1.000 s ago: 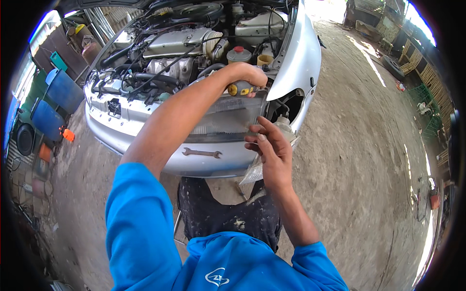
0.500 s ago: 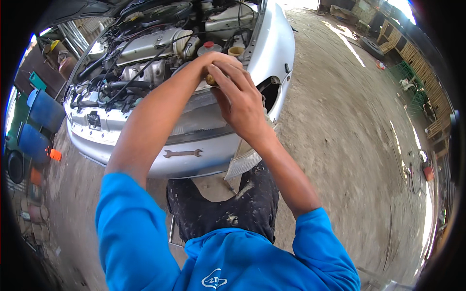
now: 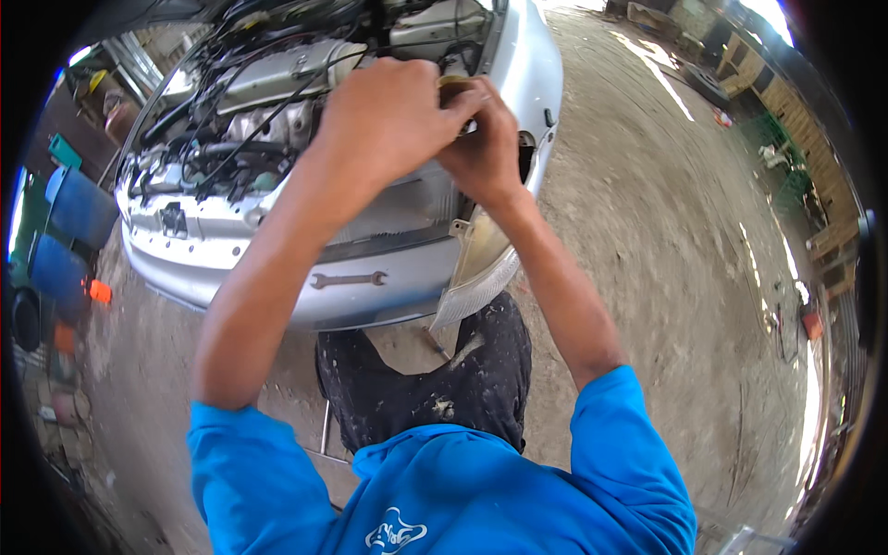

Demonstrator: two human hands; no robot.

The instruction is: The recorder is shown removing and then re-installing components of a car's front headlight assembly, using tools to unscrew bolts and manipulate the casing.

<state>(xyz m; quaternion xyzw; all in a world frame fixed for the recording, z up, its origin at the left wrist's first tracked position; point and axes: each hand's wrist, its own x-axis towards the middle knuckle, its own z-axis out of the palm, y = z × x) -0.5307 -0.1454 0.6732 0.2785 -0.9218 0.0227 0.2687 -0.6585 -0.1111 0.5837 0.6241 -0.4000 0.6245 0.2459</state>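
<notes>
Both hands meet over the front corner of a silver car (image 3: 370, 310) whose hood is up. My left hand (image 3: 384, 116) is curled, its thumb reaching across to the right fingertips. Bent around the same spot, the fingers of my right hand (image 3: 492, 148) are closed. Between them is a small part that the fingers mostly hide; I cannot make out what it is. A yellowish rim (image 3: 453, 81) shows just behind the fingers. Below the hands, an open-ended wrench (image 3: 349, 279) lies on the bumper. A detached-looking light unit with a ribbed clear lens (image 3: 476, 289) sits at the bumper's corner.
The engine (image 3: 277, 79) with its hoses fills the bay beyond my arms. Blue drums (image 3: 81, 208) stand at the left. On the right are a dirt floor (image 3: 647, 277), a tire (image 3: 707, 86) and a slatted wooden fence (image 3: 805, 157).
Both hands have moved up and away from me, toward the engine bay. The left hand now shows its back, and the brownish-yellow piece seen at the fingers before is hidden.
</notes>
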